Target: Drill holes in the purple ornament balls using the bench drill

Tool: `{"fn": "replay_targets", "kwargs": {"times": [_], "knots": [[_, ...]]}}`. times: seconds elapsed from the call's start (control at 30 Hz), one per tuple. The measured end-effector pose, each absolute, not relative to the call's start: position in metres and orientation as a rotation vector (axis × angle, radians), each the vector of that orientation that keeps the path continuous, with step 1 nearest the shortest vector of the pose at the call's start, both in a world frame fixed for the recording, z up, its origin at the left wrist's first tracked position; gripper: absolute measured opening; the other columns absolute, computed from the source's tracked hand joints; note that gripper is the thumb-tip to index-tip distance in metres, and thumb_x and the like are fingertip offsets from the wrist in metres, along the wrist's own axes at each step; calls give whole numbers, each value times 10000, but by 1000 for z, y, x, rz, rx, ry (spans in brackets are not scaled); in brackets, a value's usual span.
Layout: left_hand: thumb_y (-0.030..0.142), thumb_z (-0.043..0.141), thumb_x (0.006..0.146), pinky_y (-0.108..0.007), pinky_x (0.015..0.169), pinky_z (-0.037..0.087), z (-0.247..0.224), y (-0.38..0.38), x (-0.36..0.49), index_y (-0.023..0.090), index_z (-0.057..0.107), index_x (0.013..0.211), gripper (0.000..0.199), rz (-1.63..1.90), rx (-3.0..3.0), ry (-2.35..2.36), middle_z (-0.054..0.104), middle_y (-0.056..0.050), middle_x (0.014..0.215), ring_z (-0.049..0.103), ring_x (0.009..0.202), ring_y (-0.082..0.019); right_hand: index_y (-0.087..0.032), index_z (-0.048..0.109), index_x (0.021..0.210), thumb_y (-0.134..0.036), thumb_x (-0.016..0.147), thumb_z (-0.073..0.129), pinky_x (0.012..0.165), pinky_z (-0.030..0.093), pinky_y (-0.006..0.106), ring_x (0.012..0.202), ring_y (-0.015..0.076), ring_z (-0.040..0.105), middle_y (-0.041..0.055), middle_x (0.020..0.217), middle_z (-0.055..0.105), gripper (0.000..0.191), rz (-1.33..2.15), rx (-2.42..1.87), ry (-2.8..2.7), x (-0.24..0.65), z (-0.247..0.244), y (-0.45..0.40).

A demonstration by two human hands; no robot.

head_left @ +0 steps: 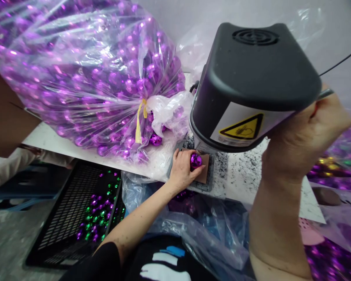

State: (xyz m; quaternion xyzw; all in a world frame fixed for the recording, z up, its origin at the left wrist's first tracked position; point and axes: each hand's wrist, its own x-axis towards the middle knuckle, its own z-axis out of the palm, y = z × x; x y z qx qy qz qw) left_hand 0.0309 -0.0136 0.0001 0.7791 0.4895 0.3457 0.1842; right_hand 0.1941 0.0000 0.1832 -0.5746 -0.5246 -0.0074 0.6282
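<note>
My left hand is closed around a shiny purple faceted ball, keeping it over a brown pad on the base of a black bench press. The machine's head, with a yellow hand-warning label, stands above and hides the tool over the ball. On the right side of the machine, my right hand is wrapped around a lever, of which only a short dark end shows.
A large clear bag of purple balls, tied with yellow ribbon, lies at left on the white table. Below stands a black crate with purple and green balls. Plastic covers my lap. Another person's sleeve shows at left; more purple balls lie at right.
</note>
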Motion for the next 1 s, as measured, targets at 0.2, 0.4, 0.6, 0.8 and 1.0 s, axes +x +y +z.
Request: {"fn": "replay_targets", "kwargs": {"times": [0.2, 0.4, 0.6, 0.8, 1.0], "knots": [[335, 763, 841, -536, 1197, 303, -4, -13, 33, 193, 545, 1190, 435, 983, 2262, 1408, 677, -88, 1143, 607, 1148, -283, -122, 487, 725, -544, 982, 457, 609, 291, 199, 600, 0, 342, -47, 615, 331, 495, -195, -1267, -1226, 187, 177, -15], [323, 756, 828, -525, 1160, 351, -5, -14, 33, 193, 552, 1163, 413, 989, 2274, 1421, 676, -91, 1135, 605, 1135, -287, -144, 612, 837, -293, 951, 540, 596, 403, 224, 608, 36, 499, -21, 719, 552, 202, -360, -1242, -1302, 181, 142, -52], [327, 758, 825, -527, 1145, 364, -7, -14, 32, 185, 550, 1172, 429, 987, 2286, 1418, 682, -96, 1142, 615, 1124, -285, -187, 635, 996, -115, 845, 568, 1043, 525, 423, 712, 84, 579, -38, 712, 571, 181, -418, -1141, -1364, 177, 120, -65], [350, 745, 840, -515, 1132, 379, -9, -14, 33, 196, 562, 1170, 408, 952, 2294, 1445, 687, -92, 1128, 615, 1121, -287, -161, 597, 855, -134, 860, 512, 988, 536, 436, 615, 53, 510, -42, 668, 532, 90, -422, -1098, -1326, 169, 99, -59], [354, 749, 835, -513, 1114, 397, -8, -15, 33, 200, 565, 1168, 411, 919, 2280, 1456, 681, -93, 1141, 609, 1128, -293, -198, 580, 860, -205, 868, 466, 955, 543, 453, 603, 82, 492, -40, 627, 485, 114, -444, -1091, -1233, 162, 86, -53]]}}
